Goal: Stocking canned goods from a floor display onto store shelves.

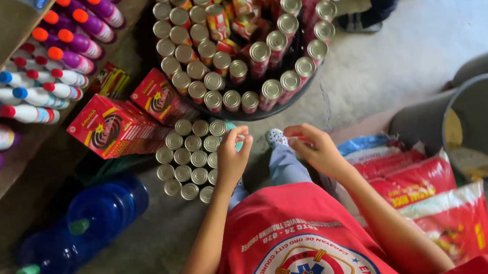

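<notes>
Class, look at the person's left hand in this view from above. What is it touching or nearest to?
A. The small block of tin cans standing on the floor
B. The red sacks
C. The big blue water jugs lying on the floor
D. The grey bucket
A: the left hand reaches the edge of the small block of tin cans, with its fingertips at the cans' right side.

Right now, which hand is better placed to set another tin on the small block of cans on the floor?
Left, probably. The left hand is already at the right edge of the small block of cans, fingers touching it. The right hand sits farther off, beside the rice sacks.
</notes>
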